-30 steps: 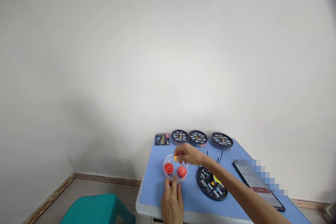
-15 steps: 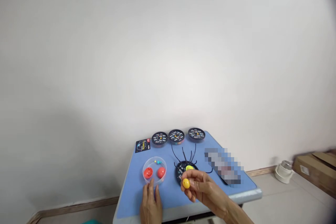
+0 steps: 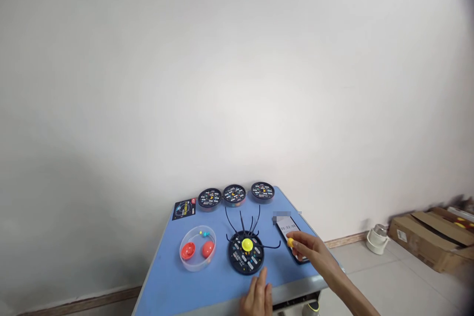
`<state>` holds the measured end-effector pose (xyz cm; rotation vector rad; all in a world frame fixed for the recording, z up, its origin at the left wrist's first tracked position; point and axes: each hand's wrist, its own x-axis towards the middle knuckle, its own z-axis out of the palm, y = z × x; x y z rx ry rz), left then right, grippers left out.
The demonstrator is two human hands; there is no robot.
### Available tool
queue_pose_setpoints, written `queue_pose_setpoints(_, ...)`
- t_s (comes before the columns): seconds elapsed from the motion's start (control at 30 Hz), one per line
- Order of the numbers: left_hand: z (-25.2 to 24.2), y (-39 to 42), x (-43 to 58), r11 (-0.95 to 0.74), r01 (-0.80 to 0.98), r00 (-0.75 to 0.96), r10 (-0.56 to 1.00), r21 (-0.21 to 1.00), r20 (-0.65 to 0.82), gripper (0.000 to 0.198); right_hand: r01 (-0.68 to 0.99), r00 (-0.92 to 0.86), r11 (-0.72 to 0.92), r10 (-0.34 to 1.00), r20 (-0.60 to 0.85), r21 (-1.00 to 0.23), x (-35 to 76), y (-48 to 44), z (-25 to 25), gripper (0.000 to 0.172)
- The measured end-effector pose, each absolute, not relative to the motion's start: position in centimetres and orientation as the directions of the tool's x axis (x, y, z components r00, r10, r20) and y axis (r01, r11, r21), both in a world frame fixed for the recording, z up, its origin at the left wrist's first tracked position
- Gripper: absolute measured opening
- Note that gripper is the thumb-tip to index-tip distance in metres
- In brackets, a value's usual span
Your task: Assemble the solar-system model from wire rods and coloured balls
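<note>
Broadly, on the blue desk (image 3: 207, 284) sits the black spoked base (image 3: 246, 256); left hand (image 3: 258, 297) rests open, empty, at the near edge; right hand (image 3: 314, 253) pinches a small yellow ball (image 3: 290, 242) over the phone (image 3: 286, 228), apparently mid-carry, needing steady fingers.

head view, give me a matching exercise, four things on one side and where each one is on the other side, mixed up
Things:
1. clear bowl
2. small yellow ball
3. three round tins
4. cardboard box

Places:
a. on the floor, right of the table
b. left of the black base
c. along the table's far edge
d. pinched in the right hand

Pairs: 1-b, 2-d, 3-c, 4-a
</note>
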<state>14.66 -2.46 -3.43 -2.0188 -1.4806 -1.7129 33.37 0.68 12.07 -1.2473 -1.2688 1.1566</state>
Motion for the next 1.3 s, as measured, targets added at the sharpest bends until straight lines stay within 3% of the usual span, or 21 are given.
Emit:
queue_pose_setpoints(0.1, -1.5, -0.6, 18.1, -0.520, 0.570, -0.027, 0.762, 0.636, 0.647, 0.049, 0.174, -0.044, 0.057, 0.998, 0.050, -0.983, 33.3, 2.4, 11.8, 0.039)
queue_pose_setpoints(0.17, 0.1, 0.4, 19.1, -0.415, 0.539, -0.024, 0.863, 0.733, 0.505, 0.053, 0.212, -0.092, 0.069, 0.994, 0.050, -0.975, 33.3, 3.2, 11.4, 0.038)
queue_pose_setpoints(0.33, 3.1, 1.4, 19.7, -0.289, 0.574, 0.076, 0.950, 0.766, 0.302, 0.059, 0.209, -0.151, 0.058, 0.988, 0.026, -0.976, 33.4, 4.6, 10.3, 0.039)
queue_pose_setpoints(0.5, 4.0, 1.6, 20.2, -0.248, 0.620, 0.079, 0.964, 0.745, 0.255, 0.055, 0.172, -0.178, 0.049, 0.984, 0.018, -0.984, 33.3, 5.0, 9.9, 0.039)
queue_pose_setpoints(1.0, 3.5, 1.9, 20.5, -0.287, 0.552, 0.056, 0.950, 0.783, 0.308, 0.041, 0.051, -0.226, -0.032, 0.973, -0.043, -0.998, 33.6, 4.2, 10.4, 0.040)
queue_pose_setpoints(1.3, 3.5, 1.9, 20.4, -0.318, 0.554, 0.069, 0.939, 0.770, 0.338, 0.039, 0.131, -0.235, 0.019, 0.972, -0.013, -0.991, 33.6, 4.4, 10.5, 0.040)
